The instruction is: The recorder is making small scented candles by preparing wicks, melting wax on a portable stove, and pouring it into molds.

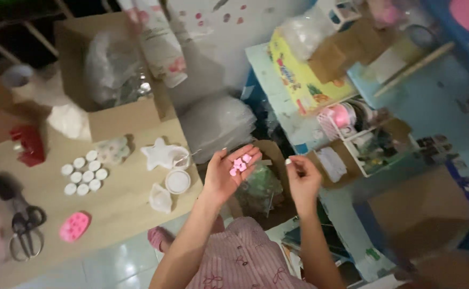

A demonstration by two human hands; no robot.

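My left hand (228, 172) is held palm up over the gap beside the low wooden table (122, 206), with several small pink pieces (240, 164) lying in the palm. My right hand (302, 176) hovers just to its right, fingers curled and pinched together; whether it pinches something is too small to tell. Below both hands sits a clear plastic bag (258, 187) inside a cardboard box. My lap in pink striped cloth (245, 257) fills the bottom centre.
On the table lie several white round caps (83, 174), a white star mould (159, 153), a white round dish (178, 181), a pink mould (74, 226) and scissors (25, 227). An open cardboard box (111, 69) stands behind. Cluttered shelves and a yellow box (298, 75) are to the right.
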